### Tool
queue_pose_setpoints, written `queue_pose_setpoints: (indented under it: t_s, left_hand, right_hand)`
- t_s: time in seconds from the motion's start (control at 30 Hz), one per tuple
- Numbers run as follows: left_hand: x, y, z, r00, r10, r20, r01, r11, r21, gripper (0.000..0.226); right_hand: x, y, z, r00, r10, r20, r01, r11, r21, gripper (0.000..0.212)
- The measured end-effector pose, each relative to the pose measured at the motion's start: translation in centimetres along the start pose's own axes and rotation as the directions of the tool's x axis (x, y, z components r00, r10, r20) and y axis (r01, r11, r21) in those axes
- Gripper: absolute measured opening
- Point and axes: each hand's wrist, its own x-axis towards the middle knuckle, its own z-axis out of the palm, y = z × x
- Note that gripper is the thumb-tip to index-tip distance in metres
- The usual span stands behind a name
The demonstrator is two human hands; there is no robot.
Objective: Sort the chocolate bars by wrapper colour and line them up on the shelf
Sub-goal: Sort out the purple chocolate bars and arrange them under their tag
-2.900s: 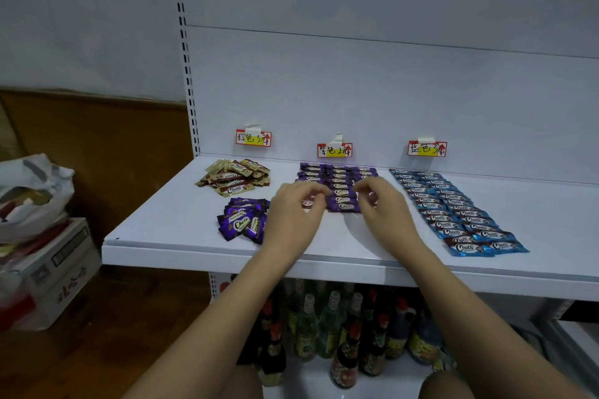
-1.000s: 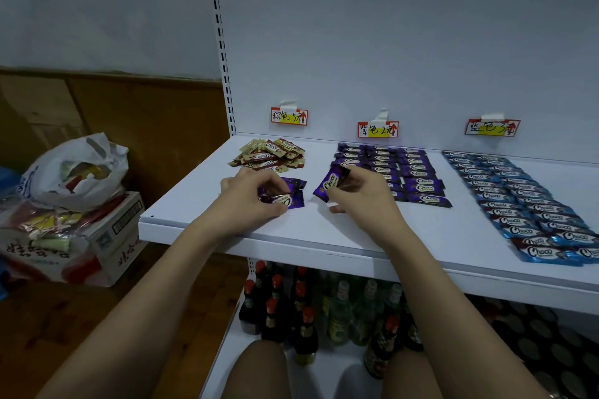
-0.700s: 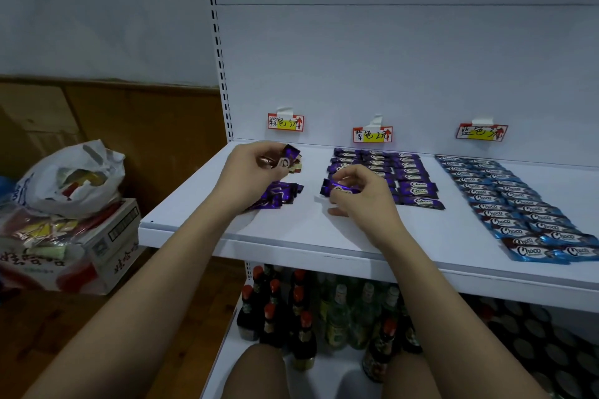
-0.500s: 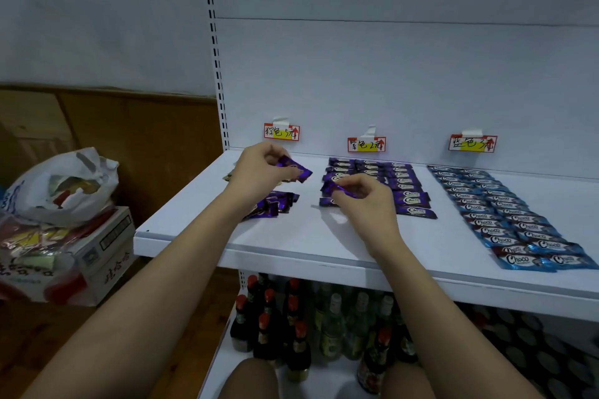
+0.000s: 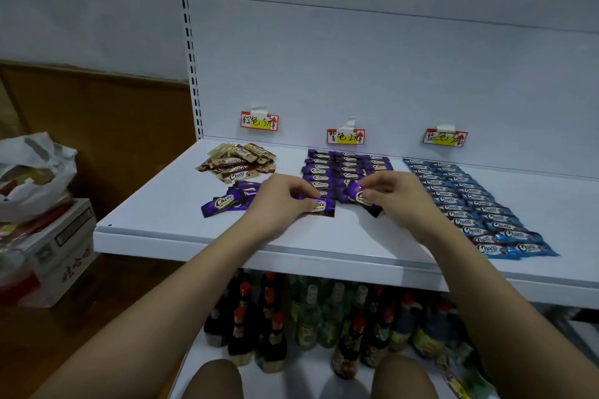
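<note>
On shelf: both hands pinch purple bars (bottles beneath).

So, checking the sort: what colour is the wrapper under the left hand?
Purple, with a white logo patch. The left hand presses that bar down, clearest in the head view.

On the shelf, loose bars lie left of rows.

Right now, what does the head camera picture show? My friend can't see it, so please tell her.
A person's left hand and right hand each hold a purple chocolate bar at the front of neat purple rows on a white shelf. Blue bars are lined up on the right, brown bars are heaped on the left, and bottles stand below.
</note>
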Motion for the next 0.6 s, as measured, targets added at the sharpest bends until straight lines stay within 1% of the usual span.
queue_pose_setpoints:
  t_s: [0.1, 0.2, 0.27, 0.3, 0.37, 0.47, 0.53, 0.6]
  left_hand:
    - [0.5, 0.1, 0.5, 0.995, 0.104, 0.008, -0.103, 0.979, 0.176, 0.011]
    - [0.7, -0.1, 0.7, 0.985, 0.171, 0.028, -0.171, 0.934, 0.313, 0.014]
    - [0.8, -0.4, 0.8, 0.977, 0.210, 0.028, -0.204, 0.897, 0.393, 0.015]
    - [0.7, -0.6, 0.9, 0.973, 0.230, 0.032, -0.221, 0.875, 0.431, 0.016]
    - [0.3, -0.7, 1.1, 0.962, 0.268, 0.056, -0.260, 0.830, 0.493, 0.019]
    - [-0.6, -0.6, 1.4, 0.937, 0.337, 0.094, -0.331, 0.770, 0.545, 0.025]
    - [-1.2, -0.4, 1.4, 0.930, 0.343, 0.129, -0.353, 0.745, 0.566, 0.029]
    - [-1.9, -0.1, 1.1, 0.934, 0.315, 0.169, -0.352, 0.727, 0.590, 0.035]
  right_hand:
    - [-0.2, 0.0, -0.4, 0.996, 0.004, 0.091, 0.010, 0.988, -0.152, 0.017]
    - [-0.5, 0.5, 0.3, 0.991, -0.038, 0.127, 0.065, 0.973, -0.220, 0.024]
    - [-0.7, 1.1, 1.1, 0.993, -0.062, 0.101, 0.089, 0.956, -0.281, 0.022]
    - [-0.7, 1.4, 1.5, 0.994, -0.088, 0.070, 0.107, 0.935, -0.339, 0.019]
    - [-0.9, 1.9, 2.1, 0.986, -0.168, 0.003, 0.151, 0.879, -0.452, 0.015]
    - [-1.6, 1.8, 2.4, 0.965, -0.253, -0.060, 0.179, 0.814, -0.553, 0.012]
    - [-2.5, 1.7, 2.4, 0.946, -0.317, -0.065, 0.225, 0.790, -0.570, 0.013]
    - [-3.5, 1.6, 2.1, 0.931, -0.364, -0.020, 0.288, 0.769, -0.571, 0.017]
